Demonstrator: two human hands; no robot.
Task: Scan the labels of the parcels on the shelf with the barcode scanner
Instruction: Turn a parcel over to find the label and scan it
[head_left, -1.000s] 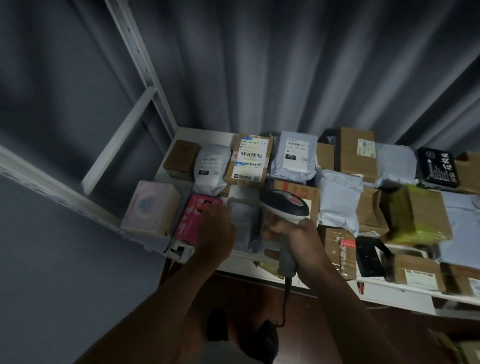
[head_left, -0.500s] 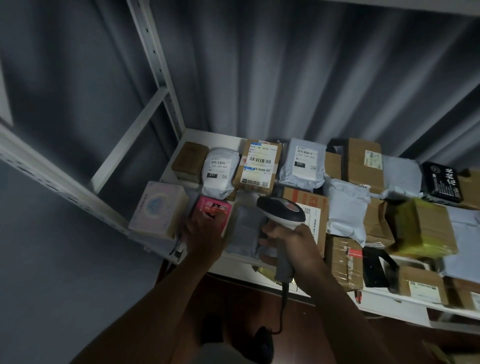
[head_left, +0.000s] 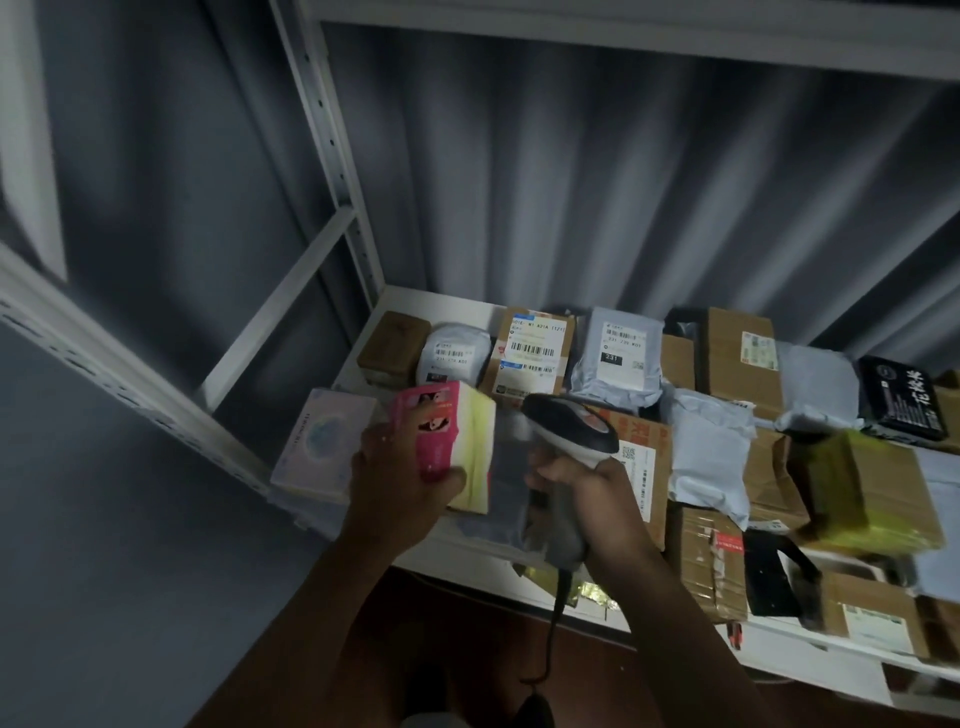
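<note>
— Gripping the pink parcel, is that the left hand?

— Yes. The left grip is clenched round the pink box, thumb on its pale yellow side, and the box is tilted up off the shelf near the front left corner.

— And the right hand?

— Its grip is wrapped round the handle of the barcode scanner. The dark head of the scanner sits just to the right of the pink parcel, and its cable hangs down below the shelf edge.

— What lies around them?

— A pale box with a round print rests just left of the pink one. Behind, along the back row, stand a brown box, a white pouch, a labelled carton and a grey mailer marked 231. Further right are more cartons, white mailers and a black packet. A grey pleated curtain hangs behind the shelf.
</note>
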